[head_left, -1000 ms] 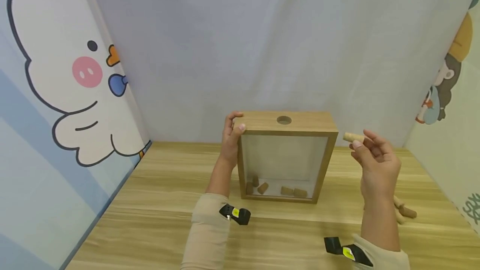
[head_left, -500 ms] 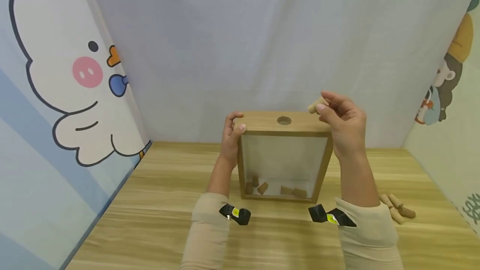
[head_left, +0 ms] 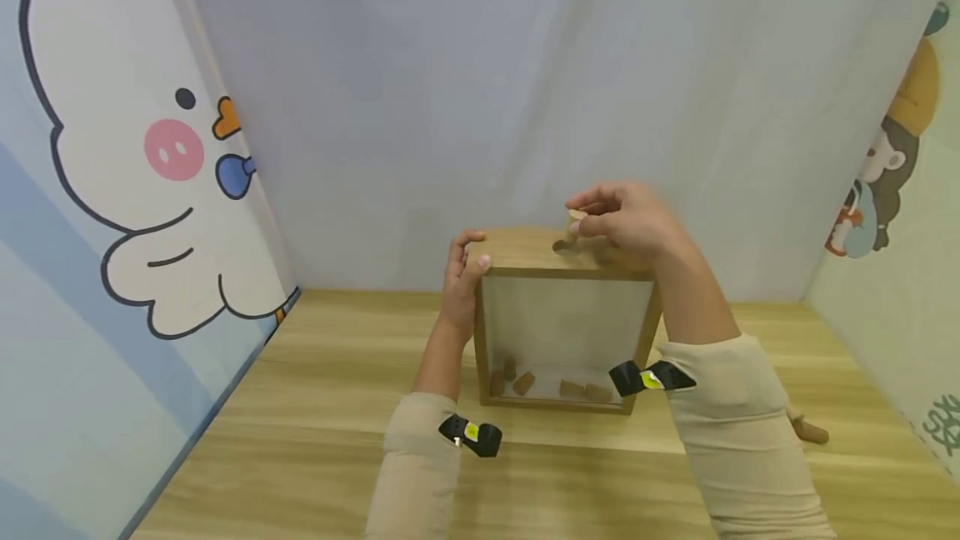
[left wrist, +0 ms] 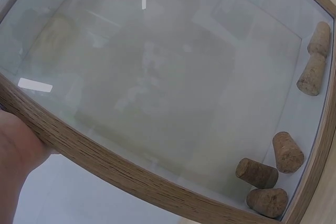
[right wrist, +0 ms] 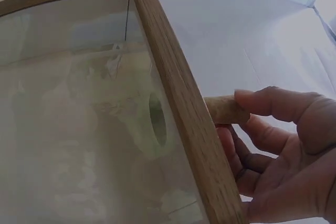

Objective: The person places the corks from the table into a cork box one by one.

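A wooden frame box (head_left: 517,250) with a clear front stands upright on the table. My left hand (head_left: 459,286) grips its upper left corner, thumb at the front edge and fingers over the top. Between thumb and fingers of my right hand (head_left: 637,219) is a pale cork (head_left: 573,222), held upright at the round hole (head_left: 560,246) in the box's top. In the right wrist view that cork (right wrist: 226,109) sits right at the outer side of the frame. Several brown corks (left wrist: 287,153) lie on the box floor, in two groups.
On the wooden table (head_left: 337,440), to the right, a brown cork (head_left: 810,430) lies partly behind the right sleeve (head_left: 738,423). A pale curtain (head_left: 420,107) hangs behind the box, and printed cartoon panels (head_left: 120,190) flank it.
My right hand has carried the pale cork up and leftward, from beside the box to its top hole, and turned it upright. The left hand has kept its grip on the corner.
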A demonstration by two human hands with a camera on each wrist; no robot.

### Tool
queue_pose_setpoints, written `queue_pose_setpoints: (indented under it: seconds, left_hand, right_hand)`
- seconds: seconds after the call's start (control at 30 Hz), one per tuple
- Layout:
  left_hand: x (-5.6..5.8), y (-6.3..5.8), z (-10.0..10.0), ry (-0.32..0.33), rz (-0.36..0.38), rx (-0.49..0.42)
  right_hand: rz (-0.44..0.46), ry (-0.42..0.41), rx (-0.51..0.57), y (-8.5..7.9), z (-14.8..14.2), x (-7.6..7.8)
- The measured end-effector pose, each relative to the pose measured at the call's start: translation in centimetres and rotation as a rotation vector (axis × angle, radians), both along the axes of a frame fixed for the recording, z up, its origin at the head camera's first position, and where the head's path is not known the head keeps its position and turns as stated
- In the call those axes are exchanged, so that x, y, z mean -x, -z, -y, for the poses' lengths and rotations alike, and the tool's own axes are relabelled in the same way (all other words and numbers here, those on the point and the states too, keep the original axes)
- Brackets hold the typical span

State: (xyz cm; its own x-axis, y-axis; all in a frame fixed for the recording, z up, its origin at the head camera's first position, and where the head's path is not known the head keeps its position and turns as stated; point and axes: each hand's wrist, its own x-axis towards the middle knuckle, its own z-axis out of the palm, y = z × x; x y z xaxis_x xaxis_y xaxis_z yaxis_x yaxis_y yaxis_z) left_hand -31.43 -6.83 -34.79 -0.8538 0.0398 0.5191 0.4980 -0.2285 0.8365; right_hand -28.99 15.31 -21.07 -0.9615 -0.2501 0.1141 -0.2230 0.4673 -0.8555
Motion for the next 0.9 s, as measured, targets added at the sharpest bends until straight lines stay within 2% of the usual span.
queue_pose_setpoints:
  seconds: [0.07,0.13,0.33,0.43,0.5,0.6,0.77,0.9]
  left_hand:
    - [-0.1,0.1,0.1,0.0,-0.002,-0.002]
    - [-0.1,0.2,0.1,0.007,-0.006,-0.013]
    - [-0.3,0.1,-0.1,0.007,-0.005,-0.021]
    - [-0.3,0.1,-0.1,0.008,-0.001,-0.039]
    - [-0.3,0.2,-0.1,0.004,0.005,-0.036]
    - [-0.3,0.3,-0.1,0.0,0.017,-0.021]
    - [-0.4,0.3,-0.1,0.004,0.004,-0.014]
    - [-0.3,0.2,0.0,-0.004,-0.008,-0.006]
  right_hand:
    - [0.014,-0.048,-0.078,-0.4,0.1,0.4]
    - [0.043,-0.073,-0.098,-0.7,0.2,0.8]
    - [0.112,-0.093,-0.112,-1.4,0.1,1.4]
    - [0.091,-0.106,-0.108,-1.3,-0.1,1.1]
    - [0.051,-0.114,-0.107,-0.9,-0.4,0.5]
    - [-0.058,-0.122,-0.085,0.2,-1.4,-0.9]
    - [-0.255,-0.117,0.035,2.7,-3.5,-3.8]
    - [-0.406,-0.061,0.094,4.5,-4.9,-6.2]
